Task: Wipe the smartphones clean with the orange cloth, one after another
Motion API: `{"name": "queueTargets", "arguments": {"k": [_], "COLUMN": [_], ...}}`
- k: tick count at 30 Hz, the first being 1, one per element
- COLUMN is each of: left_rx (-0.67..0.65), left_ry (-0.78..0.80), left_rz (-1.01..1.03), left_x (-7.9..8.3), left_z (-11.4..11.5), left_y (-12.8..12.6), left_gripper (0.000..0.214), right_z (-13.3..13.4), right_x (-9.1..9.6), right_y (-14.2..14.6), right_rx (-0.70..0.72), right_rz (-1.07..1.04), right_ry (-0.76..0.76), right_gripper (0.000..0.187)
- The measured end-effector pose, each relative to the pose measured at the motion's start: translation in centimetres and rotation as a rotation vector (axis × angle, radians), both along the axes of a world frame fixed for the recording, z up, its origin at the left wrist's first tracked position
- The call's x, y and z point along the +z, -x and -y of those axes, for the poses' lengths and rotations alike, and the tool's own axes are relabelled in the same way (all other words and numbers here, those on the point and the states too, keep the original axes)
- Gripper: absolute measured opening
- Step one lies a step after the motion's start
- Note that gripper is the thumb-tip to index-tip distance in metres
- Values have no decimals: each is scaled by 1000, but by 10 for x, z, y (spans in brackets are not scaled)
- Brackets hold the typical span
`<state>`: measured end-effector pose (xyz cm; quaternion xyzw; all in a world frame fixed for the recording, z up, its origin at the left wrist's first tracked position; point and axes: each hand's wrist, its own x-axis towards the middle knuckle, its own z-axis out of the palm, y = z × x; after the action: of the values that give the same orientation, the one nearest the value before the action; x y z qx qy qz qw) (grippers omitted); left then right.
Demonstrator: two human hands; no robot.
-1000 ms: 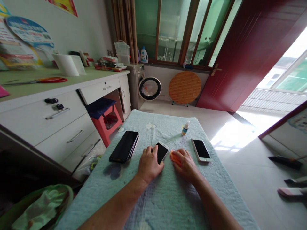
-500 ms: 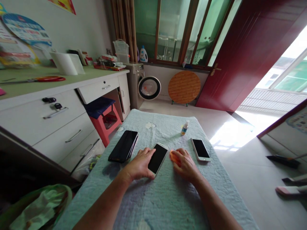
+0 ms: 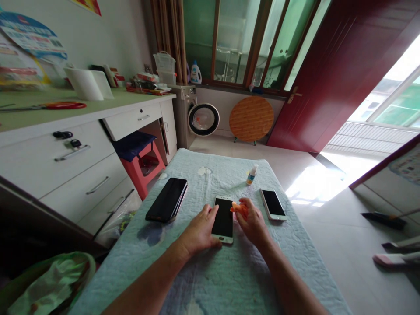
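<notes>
A white-framed smartphone (image 3: 223,223) with a dark screen lies on the cloth-covered table, nearly straight to me. My left hand (image 3: 201,229) grips its left side, fingers near the upper edge and thumb by the lower corner. Bunched in my right hand (image 3: 253,222) is an orange cloth (image 3: 241,208), at the phone's upper right edge. To the left rests a stack of dark phones (image 3: 167,199); how many is hard to make out. Another white phone (image 3: 273,204) lies to the right of my right hand. Behind it stands a small spray bottle (image 3: 251,175), upright.
A pale blue quilted cloth (image 3: 210,280) covers the table. On the left are white drawers (image 3: 77,153) and a red stool (image 3: 147,168), with a green bin (image 3: 90,271) nearer me. Beyond the table are a washing machine (image 3: 185,107) with its door open and a round wooden tabletop (image 3: 251,118).
The phone has turned from slanted to nearly straight under my left hand and shifted slightly right. My right hand has brought the orange cloth up to the phone's right edge.
</notes>
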<state>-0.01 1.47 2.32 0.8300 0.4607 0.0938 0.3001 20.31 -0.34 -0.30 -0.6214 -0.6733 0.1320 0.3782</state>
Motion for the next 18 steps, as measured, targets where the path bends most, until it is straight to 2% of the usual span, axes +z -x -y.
{"name": "queueTargets", "arguments": {"k": [4,7,11,18], "left_rx": [38,71,85,88], "left_ry": [-74,-115,-135,-144], "left_rz": [-64,-112,-142,-171], "left_x": [-3,-5,-4,-4], "left_z": [2,4,6,9], "left_y": [-2,-4,-5,-7], "left_gripper": [91,83,82,88], "right_z": [-4,-7,-7,11], "right_x": [0,0,4,28], "right_y": [9,12,10,9], "right_rx": [83,125,158,377], "right_rz": [-27,-23,45,91], "right_ry": [-18,10,92,238], "right_gripper": [12,15,18,22]}}
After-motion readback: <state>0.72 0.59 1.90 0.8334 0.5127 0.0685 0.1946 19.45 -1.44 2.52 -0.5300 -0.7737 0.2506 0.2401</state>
